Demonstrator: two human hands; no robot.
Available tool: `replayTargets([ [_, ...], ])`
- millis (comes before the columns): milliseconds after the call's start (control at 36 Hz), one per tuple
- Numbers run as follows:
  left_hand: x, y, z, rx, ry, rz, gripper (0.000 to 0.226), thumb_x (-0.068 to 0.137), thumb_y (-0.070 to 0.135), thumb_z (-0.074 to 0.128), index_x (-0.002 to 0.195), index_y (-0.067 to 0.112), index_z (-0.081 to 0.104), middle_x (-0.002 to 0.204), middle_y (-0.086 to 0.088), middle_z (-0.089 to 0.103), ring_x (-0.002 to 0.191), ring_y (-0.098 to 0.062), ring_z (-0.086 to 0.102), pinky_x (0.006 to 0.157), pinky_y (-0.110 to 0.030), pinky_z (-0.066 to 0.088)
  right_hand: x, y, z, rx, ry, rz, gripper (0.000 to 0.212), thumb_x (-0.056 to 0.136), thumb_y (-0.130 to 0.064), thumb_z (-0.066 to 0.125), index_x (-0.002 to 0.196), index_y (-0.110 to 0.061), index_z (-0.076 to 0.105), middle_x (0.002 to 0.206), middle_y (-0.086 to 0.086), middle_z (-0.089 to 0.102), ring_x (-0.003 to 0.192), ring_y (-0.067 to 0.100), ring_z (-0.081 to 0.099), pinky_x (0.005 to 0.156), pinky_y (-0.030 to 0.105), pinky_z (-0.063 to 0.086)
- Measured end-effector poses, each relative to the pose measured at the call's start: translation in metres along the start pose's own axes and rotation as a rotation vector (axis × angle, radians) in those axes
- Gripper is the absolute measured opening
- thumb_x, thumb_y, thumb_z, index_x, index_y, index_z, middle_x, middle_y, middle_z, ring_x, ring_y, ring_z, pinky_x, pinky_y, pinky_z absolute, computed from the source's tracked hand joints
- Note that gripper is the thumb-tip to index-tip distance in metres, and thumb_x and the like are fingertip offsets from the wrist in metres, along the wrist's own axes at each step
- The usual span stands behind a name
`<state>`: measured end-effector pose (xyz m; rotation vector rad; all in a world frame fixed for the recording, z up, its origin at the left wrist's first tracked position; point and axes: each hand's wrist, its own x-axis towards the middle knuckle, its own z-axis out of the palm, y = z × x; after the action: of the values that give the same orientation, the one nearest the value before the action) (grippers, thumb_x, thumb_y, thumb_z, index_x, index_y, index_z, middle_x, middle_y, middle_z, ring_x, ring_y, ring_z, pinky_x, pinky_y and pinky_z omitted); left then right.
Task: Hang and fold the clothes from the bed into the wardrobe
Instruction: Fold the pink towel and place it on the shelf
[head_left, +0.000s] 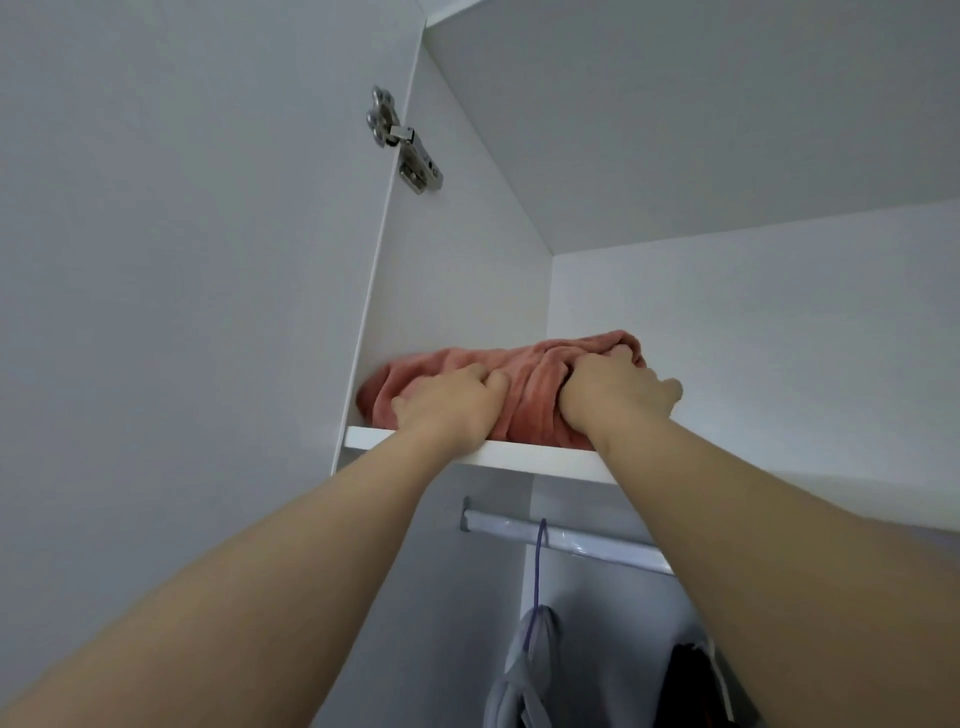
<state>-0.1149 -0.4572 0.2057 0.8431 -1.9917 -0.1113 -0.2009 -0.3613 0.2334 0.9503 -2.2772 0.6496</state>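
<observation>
Salmon-pink folded garment (524, 395) sits at the front left of the wardrobe's top shelf (519, 460), both hands, left hand (452, 402) and right hand (613, 389), gripping its fabric, so stowing looks underway; next they likely push it back from the shelf's edge and let go.

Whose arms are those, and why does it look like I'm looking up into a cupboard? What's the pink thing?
The camera sits on a person's head, so you see what they see: their own two arms reaching up into a white wardrobe. The pink thing is a folded salmon-pink cloth lying on the top shelf. The left hand and the right hand both press and grip it. Below the shelf runs a rail, where a purple hanger holds a grey garment. The metal piece higher up is the door's hinge.
</observation>
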Motion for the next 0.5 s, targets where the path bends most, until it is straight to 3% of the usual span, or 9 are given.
replayTargets([
  [83, -0.008, -0.002, -0.007, -0.043, -0.054, 0.004, 0.047, 0.097, 0.044, 0.021, 0.127, 0.023, 0.05, 0.135, -0.009, 0.05, 0.122, -0.033, 0.043, 0.103, -0.047, 0.032, -0.013, 0.004, -0.004, -0.052, 0.253, -0.093, 0.037, 0.093, -0.023, 0.035, 0.126, -0.02, 0.052, 0.135, 0.008, 0.04, 0.121, 0.03, 0.04, 0.098, 0.044, 0.027],
  [167, -0.018, -0.005, -0.018, -0.143, -0.128, -0.003, 0.045, 0.096, 0.045, 0.031, 0.131, 0.022, 0.049, 0.14, -0.007, 0.046, 0.124, -0.028, 0.042, 0.103, -0.035, 0.031, -0.03, 0.008, -0.011, -0.012, 0.383, -0.204, 0.031, 0.09, -0.019, 0.038, 0.115, -0.018, 0.057, 0.124, 0.007, 0.048, 0.113, 0.031, 0.044, 0.091, 0.041, 0.029],
  [250, -0.029, -0.008, -0.035, -0.195, -0.166, 0.025, 0.043, 0.094, 0.038, 0.045, 0.133, 0.02, 0.05, 0.141, -0.004, 0.046, 0.126, -0.022, 0.043, 0.1, -0.029, 0.031, -0.047, 0.013, -0.018, 0.141, 0.37, -0.237, 0.029, 0.089, -0.019, 0.038, 0.111, -0.017, 0.057, 0.122, 0.006, 0.05, 0.111, 0.03, 0.045, 0.09, 0.044, 0.031],
  [361, -0.056, -0.014, -0.052, -0.38, -0.049, 0.03, 0.022, 0.089, 0.032, 0.055, 0.107, 0.022, 0.063, 0.115, 0.001, 0.061, 0.103, -0.017, 0.054, 0.086, -0.025, 0.04, -0.072, 0.015, -0.014, 0.337, 0.298, -0.274, 0.036, 0.087, -0.02, 0.041, 0.121, -0.024, 0.05, 0.131, 0.003, 0.046, 0.118, 0.029, 0.044, 0.096, 0.049, 0.032],
  [417, -0.074, -0.017, -0.055, -0.443, 0.011, 0.03, 0.01, 0.089, 0.03, 0.055, 0.098, 0.025, 0.059, 0.104, 0.005, 0.058, 0.095, -0.013, 0.052, 0.074, -0.022, 0.039, -0.09, 0.01, -0.01, 0.443, 0.313, -0.311, 0.042, 0.086, -0.021, 0.045, 0.127, -0.026, 0.047, 0.136, 0.0, 0.044, 0.121, 0.026, 0.042, 0.098, 0.047, 0.031],
  [500, -0.104, -0.023, -0.053, -0.513, 0.073, 0.025, 0.01, 0.09, 0.028, 0.056, 0.1, 0.028, 0.058, 0.102, 0.009, 0.056, 0.094, -0.009, 0.051, 0.07, -0.018, 0.036, -0.12, 0.005, 0.005, 0.536, 0.401, -0.426, 0.043, 0.085, -0.022, 0.053, 0.127, -0.023, 0.05, 0.134, -0.001, 0.049, 0.12, 0.024, 0.045, 0.096, 0.04, 0.032],
])
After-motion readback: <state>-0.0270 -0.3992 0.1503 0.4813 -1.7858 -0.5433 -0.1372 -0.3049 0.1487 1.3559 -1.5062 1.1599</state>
